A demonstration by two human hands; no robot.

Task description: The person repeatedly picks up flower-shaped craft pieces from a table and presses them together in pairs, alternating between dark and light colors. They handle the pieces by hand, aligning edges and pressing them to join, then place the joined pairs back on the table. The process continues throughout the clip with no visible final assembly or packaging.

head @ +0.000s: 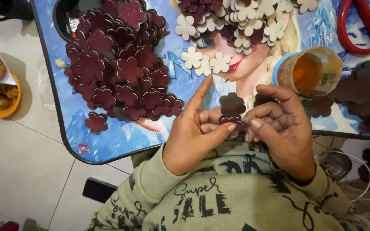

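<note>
The left hand [193, 132] and the right hand [279, 128] are together, both pinching one small maroon flower piece [232, 112] between their fingertips, and I think it may slip or stick crooked, because the open glue jar [311, 70] just beyond the right hand leaves fingers tacky.

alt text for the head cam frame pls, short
Both hands, left hand and right hand, pinch a small maroon flower cutout over a blue cartoon-printed table. A heap of maroon flowers, cream flowers and an open orange glue jar lie on it.
</note>
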